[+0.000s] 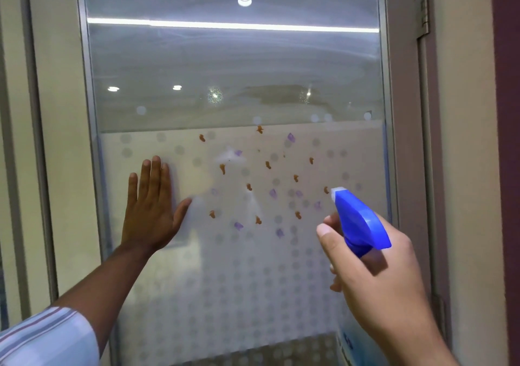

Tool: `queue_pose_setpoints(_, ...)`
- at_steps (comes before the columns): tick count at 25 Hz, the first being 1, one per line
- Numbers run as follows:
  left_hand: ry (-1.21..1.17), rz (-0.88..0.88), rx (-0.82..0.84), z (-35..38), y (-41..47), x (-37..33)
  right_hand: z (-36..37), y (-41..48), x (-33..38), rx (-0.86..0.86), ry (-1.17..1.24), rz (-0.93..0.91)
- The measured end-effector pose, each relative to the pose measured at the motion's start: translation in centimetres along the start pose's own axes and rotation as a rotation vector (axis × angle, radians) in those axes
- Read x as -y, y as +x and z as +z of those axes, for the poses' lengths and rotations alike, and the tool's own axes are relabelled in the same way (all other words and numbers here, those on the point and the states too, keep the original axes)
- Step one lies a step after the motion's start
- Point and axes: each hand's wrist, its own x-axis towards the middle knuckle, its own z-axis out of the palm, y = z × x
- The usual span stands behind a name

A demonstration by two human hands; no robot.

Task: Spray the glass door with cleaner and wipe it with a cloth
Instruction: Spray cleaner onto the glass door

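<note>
Glass door (233, 64) filled the view ahead of you, set in a metal frame (90, 118), its frosted lower half flecked with orange smears (222, 168) and purple smears (273, 193). Your left hand (152, 208) lay flat on the pane near the frame's left edge, fingers spread open, a striped sleeve (47, 337) at the elbow. Your right hand (377, 270) gripped a spray bottle's blue trigger head (360, 219), fingers closed around its neck, white nozzle (337, 192) aimed at the smears.
</note>
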Motion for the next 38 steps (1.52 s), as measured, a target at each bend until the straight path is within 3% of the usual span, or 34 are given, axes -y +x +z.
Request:
queue_pose_setpoints(5,0.010,-0.009,0.051,-0.8,-0.1,-0.3,0.9,-2.8,-0.1,0.124,-0.032,0.003)
queue_pose_setpoints(17,-0.021,-0.033,0.135,-2.7,0.1,-1.1,1.5,-7.9,-0.1,0.124,-0.035,0.091)
queue_pose_setpoints(23,-0.057,-0.102,0.270,-6.0,0.7,-2.7,3.6,-9.8,0.1,0.145,0.014,0.110)
queue_pose_setpoints(26,-0.215,-0.143,0.269,-8.8,-0.2,-4.8,5.3,-10.6,0.7,0.131,0.069,0.097)
queue_pose_setpoints(30,-0.475,-0.155,0.344,-11.8,-5.1,-7.9,7.5,-12.0,0.2,0.139,0.096,0.150)
queue_pose_setpoints(38,-0.615,-0.338,0.735,-19.0,-21.6,-6.9,9.2,-16.4,-1.2,0.352,0.246,0.348)
